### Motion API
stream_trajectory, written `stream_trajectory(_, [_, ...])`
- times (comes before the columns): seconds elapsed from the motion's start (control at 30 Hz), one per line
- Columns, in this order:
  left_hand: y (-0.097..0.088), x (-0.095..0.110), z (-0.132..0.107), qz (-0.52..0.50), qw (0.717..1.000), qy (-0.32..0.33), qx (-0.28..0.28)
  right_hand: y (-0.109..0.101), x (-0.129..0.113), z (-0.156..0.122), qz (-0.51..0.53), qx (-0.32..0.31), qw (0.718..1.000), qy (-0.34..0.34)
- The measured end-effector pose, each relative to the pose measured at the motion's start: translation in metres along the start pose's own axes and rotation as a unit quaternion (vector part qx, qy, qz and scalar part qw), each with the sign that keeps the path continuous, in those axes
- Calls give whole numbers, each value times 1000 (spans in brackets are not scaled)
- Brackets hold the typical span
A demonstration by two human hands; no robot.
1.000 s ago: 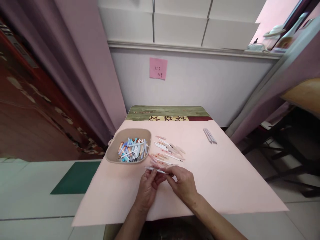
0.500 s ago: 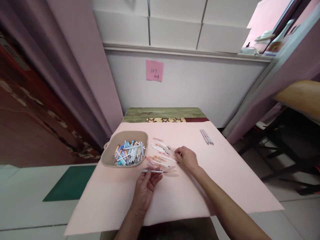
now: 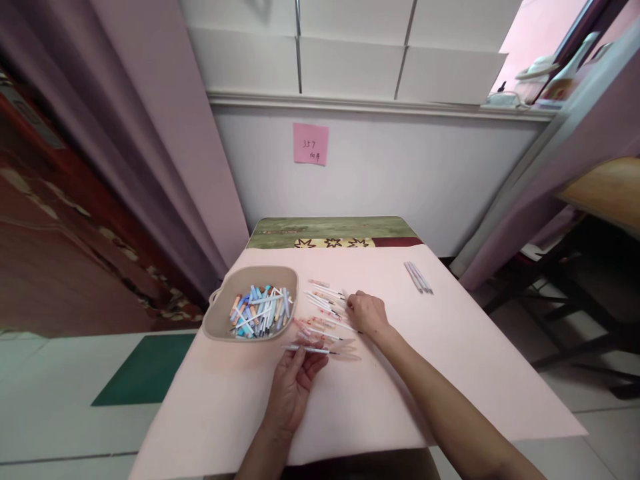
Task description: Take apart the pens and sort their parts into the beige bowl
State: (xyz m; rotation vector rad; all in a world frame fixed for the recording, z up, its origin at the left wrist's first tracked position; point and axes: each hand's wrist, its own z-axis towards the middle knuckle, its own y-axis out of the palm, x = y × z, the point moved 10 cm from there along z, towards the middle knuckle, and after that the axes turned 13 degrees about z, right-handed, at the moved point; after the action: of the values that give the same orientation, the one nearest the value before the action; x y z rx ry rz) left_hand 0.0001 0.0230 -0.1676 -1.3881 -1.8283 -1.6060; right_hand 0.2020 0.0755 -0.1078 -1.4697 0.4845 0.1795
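Between the thumb and fingers of my left hand (image 3: 294, 387) is a slim white pen (image 3: 317, 350), lying level with its dark tip pointing right. My right hand (image 3: 369, 313) is pinched closed at the right end of a loose spread of white and pinkish pens (image 3: 325, 305). What its fingertips hold is too small to make out; a pale translucent piece shows beside them. Several clear, cap-like pieces (image 3: 345, 347) lie just past the tip of the held pen. Pinkish pens partly hide behind my left fingers.
A beige basket (image 3: 214, 325) of blue, white and orange pens stands on the left. Several greyish pens (image 3: 419, 278) lie side by side at the back right of the pink-covered table (image 3: 465, 373). A pink note (image 3: 311, 143) is stuck on the wall.
My right hand has shifted slightly left along the spread of pens, its fingers still pinched. My left hand keeps the white pen in much the same place. The view has moved a little.
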Motion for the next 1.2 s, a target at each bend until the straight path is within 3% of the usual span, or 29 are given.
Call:
stream_trajectory(0.1, [0,0,-1,1,1000,4,-1,-12,-4,-8,4,21,1000,-3])
stream_trajectory(0.17, [0,1,-1,-1,1000,7,1,-28,-3,-25,29,64,998,-5])
stream_trajectory(0.23, [0,1,-1,-5,1000,9,1,-48,3,-52,124,140,982,1])
stream_trajectory(0.33, [2,1,-1,-8,1000,11,-1,-43,2,-91,285,95,954,-23])
stream_trajectory(0.47, [1,0,-1,-7,1000,16,2,-38,-5,-127,343,70,936,-49])
stream_trajectory(0.73, [2,2,-7,3,1000,31,-2,-37,-14,-130,355,76,931,-45])
stream_trajectory(0.97, [3,4,-7,2,1000,29,3,-37,-7,-136,363,113,924,-25])
stream_trajectory(1.2, [3,3,-6,2,1000,28,1,-33,-15,-134,358,102,927,-33])
